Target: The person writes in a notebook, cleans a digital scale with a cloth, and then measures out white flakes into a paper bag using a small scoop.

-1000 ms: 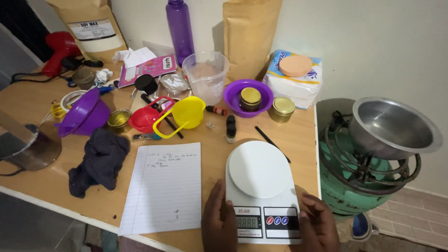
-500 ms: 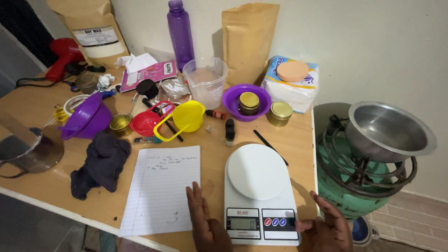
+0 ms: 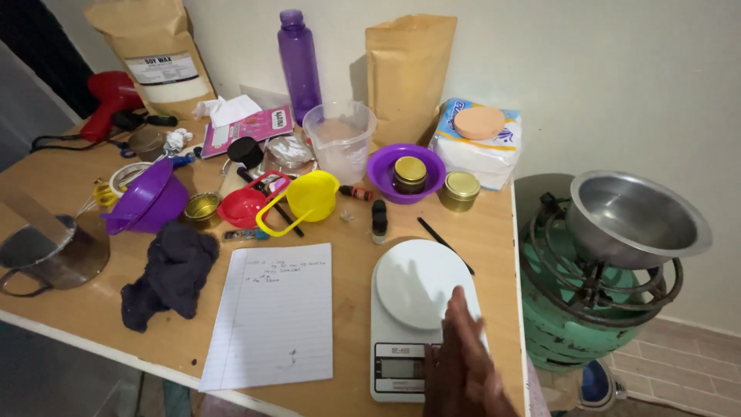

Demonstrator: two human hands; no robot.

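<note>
One flat, empty hand (image 3: 461,363), which one cannot be told, is laid over the kitchen scale's (image 3: 421,309) near right corner, fingers pointed up its length.

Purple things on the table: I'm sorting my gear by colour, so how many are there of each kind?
Purple bottle: 1
Purple bowls: 2, one tipped by the tape, one holding a jar
Total: 3
</note>
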